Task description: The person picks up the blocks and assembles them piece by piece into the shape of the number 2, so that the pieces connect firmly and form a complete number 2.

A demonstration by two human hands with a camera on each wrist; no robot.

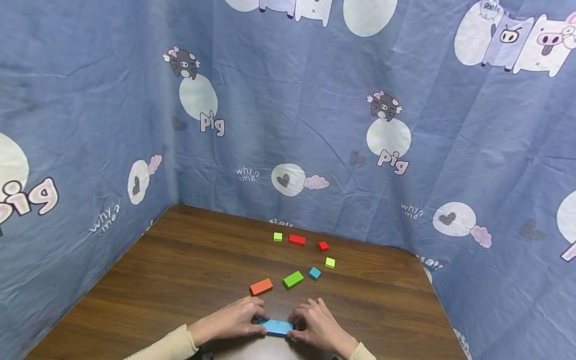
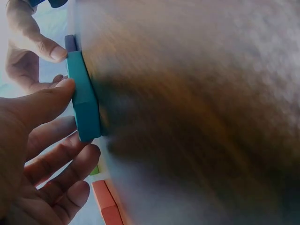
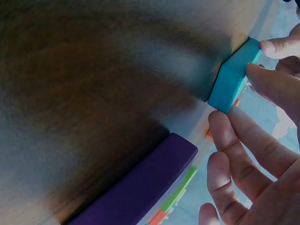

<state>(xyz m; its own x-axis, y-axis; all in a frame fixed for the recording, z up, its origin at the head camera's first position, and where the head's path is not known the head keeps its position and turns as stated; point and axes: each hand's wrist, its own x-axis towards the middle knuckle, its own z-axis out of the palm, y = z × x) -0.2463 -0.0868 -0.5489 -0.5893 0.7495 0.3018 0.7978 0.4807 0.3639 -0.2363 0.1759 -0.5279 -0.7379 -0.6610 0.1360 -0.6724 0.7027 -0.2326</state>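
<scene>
A long blue block (image 1: pixel 276 328) lies on the table near its front edge, between both hands. My left hand (image 1: pixel 240 317) pinches its left end with thumb and fingers. At the other end, my right hand (image 1: pixel 318 324) grips the same block. In the left wrist view, the thumb presses the side of the blue block (image 2: pixel 83 89) while the fingers curl beneath its near end. A purple block (image 3: pixel 140 178) lies beside the right hand in the right wrist view; in the head view that hand mostly hides it.
Beyond the hands sit an orange block (image 1: pixel 261 287), a green block (image 1: pixel 293 280) and a small blue cube (image 1: pixel 314 273). Farther back are yellow-green cubes (image 1: pixel 330 262), a red block (image 1: pixel 297 240) and a red cube (image 1: pixel 323 246). Blue printed curtains (image 1: pixel 288 125) enclose the wooden table (image 1: pixel 189 260).
</scene>
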